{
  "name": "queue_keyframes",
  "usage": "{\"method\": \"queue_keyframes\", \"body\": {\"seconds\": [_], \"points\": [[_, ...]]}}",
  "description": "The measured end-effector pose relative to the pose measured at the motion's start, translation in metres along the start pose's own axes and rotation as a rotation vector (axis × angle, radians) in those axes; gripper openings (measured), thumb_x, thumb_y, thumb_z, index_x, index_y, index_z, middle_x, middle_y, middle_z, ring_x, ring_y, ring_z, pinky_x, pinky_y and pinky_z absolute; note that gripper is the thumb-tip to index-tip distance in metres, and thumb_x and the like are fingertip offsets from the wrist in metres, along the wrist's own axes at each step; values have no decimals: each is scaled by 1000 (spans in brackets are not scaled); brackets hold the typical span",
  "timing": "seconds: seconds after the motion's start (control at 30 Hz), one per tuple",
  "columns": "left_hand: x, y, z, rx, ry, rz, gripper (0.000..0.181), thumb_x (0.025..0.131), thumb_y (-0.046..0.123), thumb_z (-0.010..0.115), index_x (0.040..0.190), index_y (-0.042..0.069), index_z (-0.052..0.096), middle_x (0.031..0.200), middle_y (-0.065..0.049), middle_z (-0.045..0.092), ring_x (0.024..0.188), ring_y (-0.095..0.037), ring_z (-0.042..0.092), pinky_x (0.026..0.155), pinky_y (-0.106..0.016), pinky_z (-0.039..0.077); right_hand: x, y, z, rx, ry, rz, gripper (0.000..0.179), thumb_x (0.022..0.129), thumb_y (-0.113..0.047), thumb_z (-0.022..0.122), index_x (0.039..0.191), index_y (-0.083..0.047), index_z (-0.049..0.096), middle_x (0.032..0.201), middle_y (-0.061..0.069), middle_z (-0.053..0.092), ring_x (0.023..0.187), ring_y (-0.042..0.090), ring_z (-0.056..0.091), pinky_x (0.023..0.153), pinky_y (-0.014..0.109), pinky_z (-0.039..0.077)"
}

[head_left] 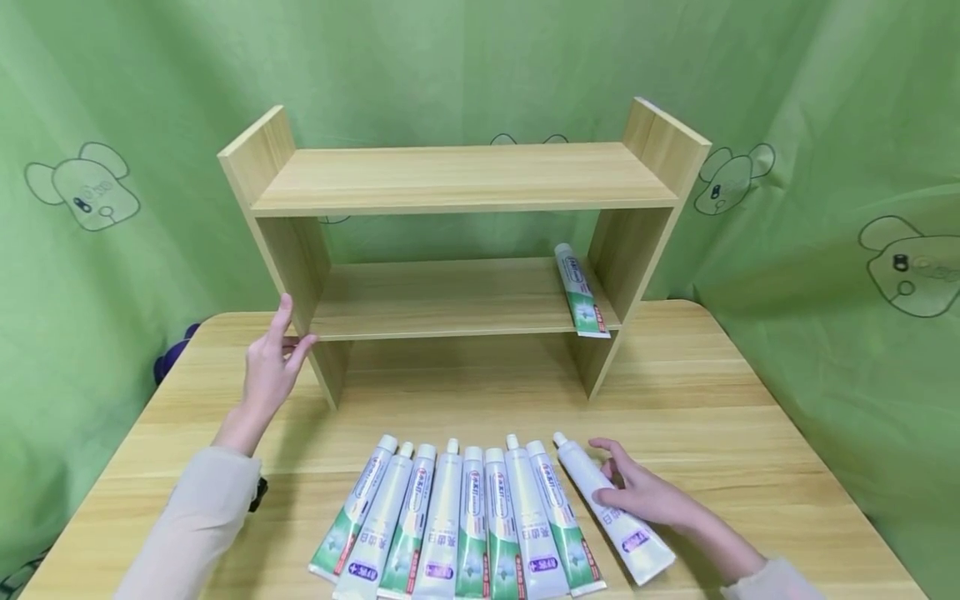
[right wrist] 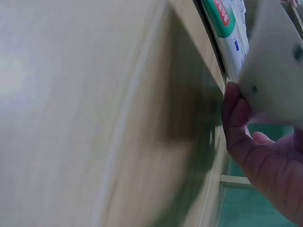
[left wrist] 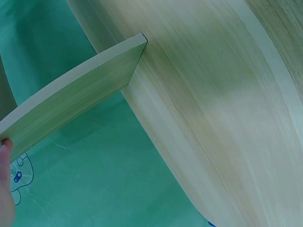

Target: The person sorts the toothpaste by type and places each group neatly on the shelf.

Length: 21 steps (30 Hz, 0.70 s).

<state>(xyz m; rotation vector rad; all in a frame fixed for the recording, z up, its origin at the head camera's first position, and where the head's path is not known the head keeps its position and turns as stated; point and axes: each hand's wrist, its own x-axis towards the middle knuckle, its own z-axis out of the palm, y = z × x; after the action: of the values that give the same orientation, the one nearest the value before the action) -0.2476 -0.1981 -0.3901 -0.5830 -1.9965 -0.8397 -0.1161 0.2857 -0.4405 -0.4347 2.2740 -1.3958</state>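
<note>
My right hand (head_left: pixel 637 493) grips a white toothpaste tube (head_left: pixel 626 537) with purple print, at the right end of a row. In the right wrist view, fingers (right wrist: pixel 236 113) curl against the pale tube (right wrist: pixel 274 71), close above the tabletop. Thumb to the front edge, my left hand (head_left: pixel 268 367) holds the left side panel of a wooden shelf (head_left: pixel 465 177). Only a little of that hand (left wrist: pixel 5 189) shows in the left wrist view, at a board's edge. On the middle shelf, a green-and-white toothpaste tube (head_left: pixel 579 292) lies at the right end, its cap toward the back.
Several toothpaste tubes (head_left: pixel 472 508), green-and-white alternating with silvery-white, lie side by side on the wooden table (head_left: pixel 712 417), caps toward the shelf. A green curtain (head_left: pixel 465 67) with printed bear faces surrounds the table. A dark purple object (head_left: pixel 168 360) shows behind its left edge.
</note>
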Motion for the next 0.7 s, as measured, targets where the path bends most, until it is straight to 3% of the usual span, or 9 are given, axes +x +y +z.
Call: {"method": "queue_keyframes", "body": {"seconds": [0.17, 0.4, 0.7], "points": [[0, 0, 0, -4, 1, -1, 94, 70, -12, 70, 144, 27, 26, 109, -35, 55, 58, -41, 61, 49, -44, 57, -2, -3, -3, -20, 71, -16, 64, 89, -11, 55, 137, 3, 16, 98, 17, 47, 74, 15, 53, 54, 28, 56], [-2, -2, -1, 18, -21, 0, 92, 72, -11, 69, 144, 25, 23, 112, -36, 53, 60, -41, 62, 51, -44, 57, -1, -9, -5, 89, 166, -5, 47, 90, -11, 53, 130, -4, 29, 103, 23, 47, 68, 19, 59, 48, 35, 58], [-2, -3, -1, 10, -21, 12, 71, 85, 14, 62, 144, 25, 24, 114, -36, 52, 61, -40, 63, 53, -42, 57, 1, -20, -5, 136, 201, -44, 52, 90, -9, 53, 134, 4, 29, 102, 17, 51, 62, 17, 60, 44, 35, 57]]}}
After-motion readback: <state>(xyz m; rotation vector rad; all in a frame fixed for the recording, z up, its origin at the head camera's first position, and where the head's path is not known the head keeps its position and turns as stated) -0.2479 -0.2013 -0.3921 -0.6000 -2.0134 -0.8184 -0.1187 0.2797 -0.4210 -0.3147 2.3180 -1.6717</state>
